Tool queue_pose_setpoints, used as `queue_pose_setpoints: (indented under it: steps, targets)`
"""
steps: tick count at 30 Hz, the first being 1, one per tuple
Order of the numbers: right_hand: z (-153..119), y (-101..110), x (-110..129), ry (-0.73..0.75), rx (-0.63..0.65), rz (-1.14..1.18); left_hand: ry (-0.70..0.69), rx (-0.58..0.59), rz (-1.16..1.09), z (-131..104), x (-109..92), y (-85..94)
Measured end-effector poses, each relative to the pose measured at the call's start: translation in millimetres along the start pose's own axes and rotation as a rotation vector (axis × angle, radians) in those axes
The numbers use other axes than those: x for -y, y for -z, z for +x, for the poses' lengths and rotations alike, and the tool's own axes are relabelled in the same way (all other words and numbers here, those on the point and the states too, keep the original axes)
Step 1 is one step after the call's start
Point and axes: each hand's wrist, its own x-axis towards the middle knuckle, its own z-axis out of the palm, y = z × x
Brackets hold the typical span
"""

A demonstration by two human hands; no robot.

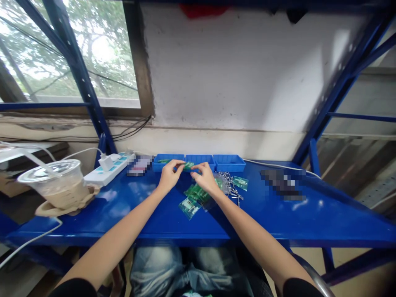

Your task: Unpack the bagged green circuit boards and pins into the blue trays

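Observation:
Between my two hands is a small green packet (188, 166), pinched at its left end by my left hand (172, 173) and at its right end by my right hand (204, 175). Both hands are raised just in front of the blue bins. Below them, several clear-and-green packets (189, 207) lie in a pile on the blue table, partly hidden by my right hand and forearm. Beside the pile are loose metal pieces (235, 190), thin like screws. One more packet (240, 182) lies to their right. The left blue bin (160, 167) holds some green packets.
Two more blue bins, the middle one (211, 161) and the right one (229, 163), stand in the same row. At the left are a lidded drink cup (62, 185) and a white power strip (107, 171). Blurred dark items (283, 184) lie at the right.

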Motion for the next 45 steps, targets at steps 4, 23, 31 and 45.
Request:
queue_pose_setpoints:
  steps: [4,23,31,45]
  targets:
    - [5,3,2,-0.237,0.107,0.392,-0.265,0.105,0.175,-5,-11,-0.6]
    - [4,9,-4,-0.013,-0.002,0.087,0.023,0.052,-0.033,0,-3,-0.4]
    - [2,10,2,-0.003,-0.049,0.118,-0.126,0.196,0.122,-7,-15,-6.9]
    - [-2,21,8,0.324,-0.271,-0.149,0.001,-0.383,0.317,57,10,39.8]
